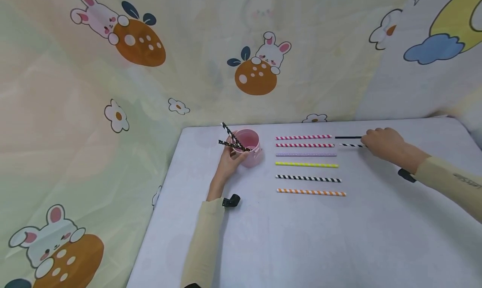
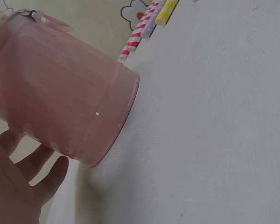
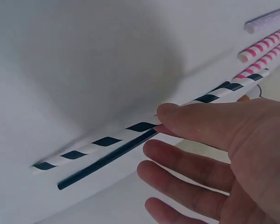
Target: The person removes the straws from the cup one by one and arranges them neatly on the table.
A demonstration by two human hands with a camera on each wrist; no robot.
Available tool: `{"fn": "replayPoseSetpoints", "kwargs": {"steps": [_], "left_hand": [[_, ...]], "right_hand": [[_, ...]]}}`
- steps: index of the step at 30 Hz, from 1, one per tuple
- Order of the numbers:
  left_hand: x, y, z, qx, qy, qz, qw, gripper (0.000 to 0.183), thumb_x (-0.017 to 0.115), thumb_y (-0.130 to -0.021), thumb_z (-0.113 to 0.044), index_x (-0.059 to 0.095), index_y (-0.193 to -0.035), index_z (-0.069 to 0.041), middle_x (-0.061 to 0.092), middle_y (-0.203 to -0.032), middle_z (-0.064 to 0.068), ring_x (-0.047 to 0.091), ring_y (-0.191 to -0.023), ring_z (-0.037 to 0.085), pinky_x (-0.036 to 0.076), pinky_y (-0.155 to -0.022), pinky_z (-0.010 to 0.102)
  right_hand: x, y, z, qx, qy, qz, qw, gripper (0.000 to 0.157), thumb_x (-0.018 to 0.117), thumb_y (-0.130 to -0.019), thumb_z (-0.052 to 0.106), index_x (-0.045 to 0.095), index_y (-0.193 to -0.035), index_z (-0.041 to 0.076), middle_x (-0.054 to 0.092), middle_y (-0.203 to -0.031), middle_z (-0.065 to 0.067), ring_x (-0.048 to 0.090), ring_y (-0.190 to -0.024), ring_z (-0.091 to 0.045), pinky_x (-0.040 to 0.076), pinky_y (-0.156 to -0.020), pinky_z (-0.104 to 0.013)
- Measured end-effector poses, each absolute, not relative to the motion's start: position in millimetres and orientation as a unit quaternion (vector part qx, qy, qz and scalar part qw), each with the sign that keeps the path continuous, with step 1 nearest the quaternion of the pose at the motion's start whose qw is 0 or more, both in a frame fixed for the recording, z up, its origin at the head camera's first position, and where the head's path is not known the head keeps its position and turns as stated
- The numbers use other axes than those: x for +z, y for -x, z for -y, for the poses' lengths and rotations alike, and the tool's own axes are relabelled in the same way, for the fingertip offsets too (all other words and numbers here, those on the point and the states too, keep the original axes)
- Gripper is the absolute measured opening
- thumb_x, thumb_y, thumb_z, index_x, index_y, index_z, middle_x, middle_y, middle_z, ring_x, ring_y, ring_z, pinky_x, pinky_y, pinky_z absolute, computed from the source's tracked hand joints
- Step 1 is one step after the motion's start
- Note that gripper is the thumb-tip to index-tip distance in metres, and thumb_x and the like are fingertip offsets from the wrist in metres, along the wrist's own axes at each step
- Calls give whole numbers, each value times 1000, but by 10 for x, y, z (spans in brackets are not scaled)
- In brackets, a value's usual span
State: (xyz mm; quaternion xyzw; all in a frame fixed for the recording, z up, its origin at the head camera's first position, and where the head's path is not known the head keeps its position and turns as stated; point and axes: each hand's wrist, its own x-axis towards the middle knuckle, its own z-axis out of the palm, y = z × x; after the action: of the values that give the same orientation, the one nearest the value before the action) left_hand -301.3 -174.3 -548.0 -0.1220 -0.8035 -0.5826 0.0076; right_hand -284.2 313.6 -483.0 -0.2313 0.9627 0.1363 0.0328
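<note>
Your R hand (image 1: 381, 142), head view, is over the right part of the bench (image 1: 301, 238), at a black-and-white straw (image 1: 345, 145) and a plain black straw (image 1: 346, 137); a row of other straws (image 1: 306, 164) lies just beside. Your L hand (image 1: 227, 159) is clamped on the pink cup (image 1: 254, 158), w/ dark straws (image 1: 229, 133) leaning over its rim.

L wrist: fingers wrap the cup's side. Looks like smooth, thin plastic: prob. light, a bit slippery, easy to tip; hold it round the body, below the rim.

R wrist: thumb & forefinger pinch the black-and-white straw approx. mid-length; other fingers sit loose & apart. Can't tell if it's clear of the bench. Plain black straw is alongside, partly hidden. Striped one looks like paper: v. light, fairly stiff lengthwise, but prob. kinks if squeezed hard. Best hold = gentle pinch near the middle; it may roll.
</note>
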Motion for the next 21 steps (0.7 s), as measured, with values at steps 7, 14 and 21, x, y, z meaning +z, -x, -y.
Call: {"fn": "replayPoseSetpoints", "kwargs": {"steps": [7,14,21], "left_hand": [[-5490,3006,1747,-582,119,805,10,97,72,-75,-73,27,-156,-41,49,-148,8,55,-126,33,44,-110,52],[-5484,3010,1745,-583,121,803,9,93,75,-81,-60,27,-157,-37,48,-149,9,54,-127,33,44,-110,52],[-5482,3001,1744,-585,119,802,8,90,76,-82,-57,27,-156,-39,49,-148,7,54,-128,31,45,-110,51]], "right_hand": [[-4926,2886,-3122,165,217,-961,37,9,72,-83,-5,65,-84,0,62,-78,-14,59,-69,-30,55,-64,-48],[-4964,2900,-3093,164,209,-964,28,10,73,-82,-6,65,-82,-1,64,-75,-15,60,-66,-31,54,-63,-50],[-5040,2939,-3093,175,198,-964,23,7,72,-83,-4,65,-82,-2,63,-72,-16,60,-64,-32,55,-63,-51]]}}
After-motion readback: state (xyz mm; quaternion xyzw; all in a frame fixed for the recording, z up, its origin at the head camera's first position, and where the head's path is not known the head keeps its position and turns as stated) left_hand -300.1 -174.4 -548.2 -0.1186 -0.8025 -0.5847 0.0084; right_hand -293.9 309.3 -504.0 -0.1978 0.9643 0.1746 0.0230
